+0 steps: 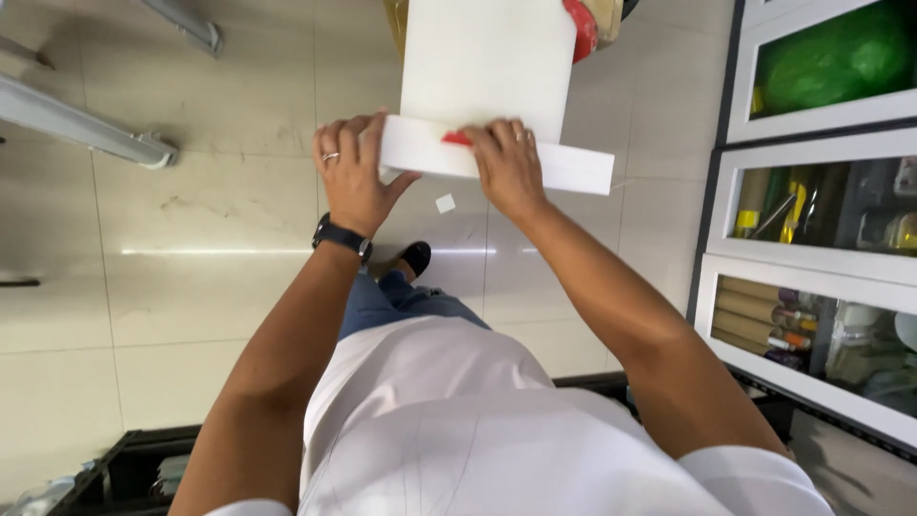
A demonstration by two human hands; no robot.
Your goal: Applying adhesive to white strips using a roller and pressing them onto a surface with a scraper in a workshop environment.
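White shirt [458,420] below; both hands [355,177] [506,167] grip the white paper strip [573,164] between them (fingers curled)

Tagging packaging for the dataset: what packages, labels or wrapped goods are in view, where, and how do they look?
White sheet: top centre, flat, plain, held by left hand and right hand.
Folded white strip: along the sheet's lower edge, under both hands.
Red piece: small, at the right hand's fingers.
Green bag: top right compartment, crumpled.
Rolls: lower right compartment, brownish tubes lying side by side.
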